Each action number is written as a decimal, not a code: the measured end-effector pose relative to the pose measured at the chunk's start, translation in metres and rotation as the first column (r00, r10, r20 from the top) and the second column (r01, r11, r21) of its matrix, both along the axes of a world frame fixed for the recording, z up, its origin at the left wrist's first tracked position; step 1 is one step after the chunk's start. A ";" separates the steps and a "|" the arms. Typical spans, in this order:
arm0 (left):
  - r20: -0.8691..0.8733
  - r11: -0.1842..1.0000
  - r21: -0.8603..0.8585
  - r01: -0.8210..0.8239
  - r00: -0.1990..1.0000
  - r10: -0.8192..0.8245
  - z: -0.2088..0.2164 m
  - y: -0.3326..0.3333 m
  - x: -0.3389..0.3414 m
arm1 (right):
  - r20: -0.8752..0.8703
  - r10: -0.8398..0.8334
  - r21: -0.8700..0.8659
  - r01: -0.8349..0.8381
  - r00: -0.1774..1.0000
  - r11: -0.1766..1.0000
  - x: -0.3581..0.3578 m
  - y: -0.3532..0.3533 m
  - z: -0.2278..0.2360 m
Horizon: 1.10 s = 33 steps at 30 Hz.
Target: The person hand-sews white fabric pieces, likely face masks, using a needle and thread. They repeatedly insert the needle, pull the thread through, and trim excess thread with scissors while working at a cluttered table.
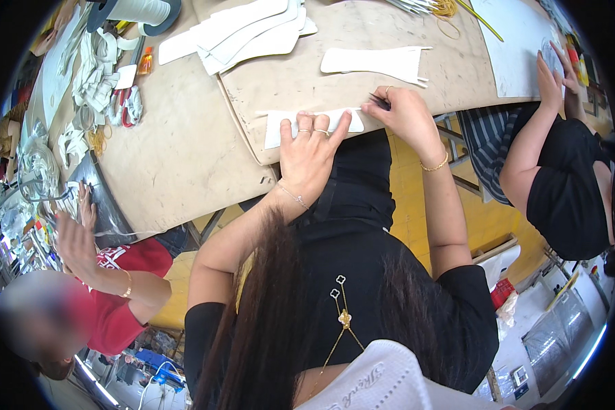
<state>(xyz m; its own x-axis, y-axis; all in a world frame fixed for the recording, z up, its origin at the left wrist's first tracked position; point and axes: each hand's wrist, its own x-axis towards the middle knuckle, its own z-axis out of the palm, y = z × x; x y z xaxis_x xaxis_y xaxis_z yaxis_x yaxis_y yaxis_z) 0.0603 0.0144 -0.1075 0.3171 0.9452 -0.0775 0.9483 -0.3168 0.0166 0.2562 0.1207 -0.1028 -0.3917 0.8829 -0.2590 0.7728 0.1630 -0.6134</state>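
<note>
A white curved panel point(272, 132) lies at the table's near edge, with a thin white cord-like edge along its far side. My left hand point(305, 156) presses it down, fingers spread and stretched out. At the panel's right end, my right hand point(408, 115) pinches a small dark pointed tool point(380, 102), its kind partly hidden by the fingers. The fingertips are close to the cord's end. Farther back rests a similar white panel point(370, 63) with cord ends sticking out at its right. A stack of white panels point(247, 35) lies at the back left.
The brown-covered table point(178, 143) has a seam left of my hands. White strips point(96, 68), a small orange bottle point(145, 61) and a thread spool point(140, 10) stand left. A person in red point(126, 287) works at left, another in black point(560, 178) at right.
</note>
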 end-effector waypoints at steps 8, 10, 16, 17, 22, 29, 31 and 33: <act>0.011 0.999 -0.053 0.006 1.000 -0.006 0.008 0.005 -0.001 | -0.125 0.011 0.330 0.032 0.992 0.944 0.002 -0.068 0.007; -0.018 0.998 -0.056 0.016 1.000 -0.017 0.010 0.006 -0.001 | -0.093 0.026 0.364 0.009 0.995 0.931 0.001 -0.078 0.003; -0.023 0.996 -0.082 0.029 0.999 -0.031 0.012 0.008 -0.002 | -0.063 0.040 0.403 -0.011 0.997 0.915 0.001 -0.086 -0.008; -0.026 0.996 -0.078 0.033 0.999 -0.035 0.012 0.008 -0.002 | -0.059 0.042 0.405 -0.015 0.997 0.914 0.000 -0.086 -0.009; -0.028 0.997 -0.033 0.071 0.997 -0.072 0.012 0.013 -0.006 | 0.012 0.052 0.389 -0.053 0.999 0.920 -0.001 -0.089 -0.008; 0.055 0.959 -0.008 0.282 0.958 -0.281 0.015 0.037 -0.025 | 0.103 0.033 0.349 -0.067 0.994 0.935 0.000 -0.094 -0.001; 0.038 0.963 0.001 0.270 0.962 -0.269 0.019 0.042 -0.029 | 0.090 0.024 0.362 -0.055 0.996 0.930 -0.001 -0.087 0.002; -0.019 0.980 -0.062 0.188 0.982 -0.189 0.023 0.043 -0.032 | 0.099 0.010 0.365 -0.045 0.995 0.930 -0.002 -0.074 0.003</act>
<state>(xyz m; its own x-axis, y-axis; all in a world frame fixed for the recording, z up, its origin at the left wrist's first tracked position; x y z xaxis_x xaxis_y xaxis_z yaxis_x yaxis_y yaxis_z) 0.0281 0.0570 -0.0842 0.4867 0.8621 -0.1414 0.8719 -0.4893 0.0185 0.2540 0.0462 -0.0998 -0.4070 0.9124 0.0440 0.8159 0.3847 -0.4316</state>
